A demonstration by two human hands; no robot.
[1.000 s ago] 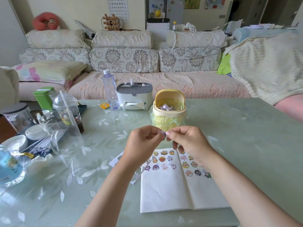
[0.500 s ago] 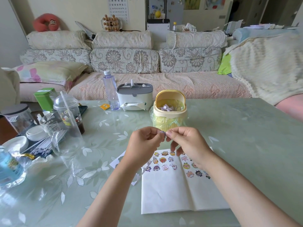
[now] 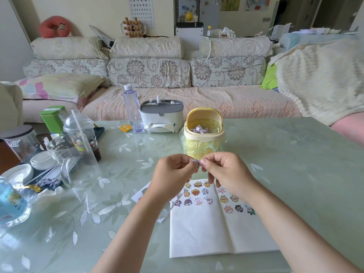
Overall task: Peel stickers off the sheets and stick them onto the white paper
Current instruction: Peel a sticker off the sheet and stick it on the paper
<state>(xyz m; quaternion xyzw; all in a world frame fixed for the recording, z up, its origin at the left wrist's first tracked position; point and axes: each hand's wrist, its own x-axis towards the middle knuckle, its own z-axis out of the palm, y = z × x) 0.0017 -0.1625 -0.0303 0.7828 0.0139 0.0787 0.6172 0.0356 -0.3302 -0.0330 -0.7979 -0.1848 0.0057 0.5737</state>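
- The left hand (image 3: 173,174) and the right hand (image 3: 226,172) meet in the air above the table. Each one pinches the same small round purple-edged sticker (image 3: 196,163) with thumb and forefinger, and the other fingers are curled.
- The sticker is over the far edge of the paper. It is too small to tell its long axis or which way it faces.
- The white folded-open paper (image 3: 206,233) lies flat on the pale green leaf-patterned table (image 3: 295,174). Its crease runs away from the person, and rows of cartoon stickers (image 3: 197,193) cover its far part.
- A cut white sticker sheet (image 3: 140,192) lies partly under the left wrist.
- A small yellow plastic bin (image 3: 203,134) with paper scraps inside stands just behind the hands.
- At the left, a clear cup (image 3: 65,154) bears the word "Drink".
- A wall chart (image 3: 141,8) shows rows of the letter E.
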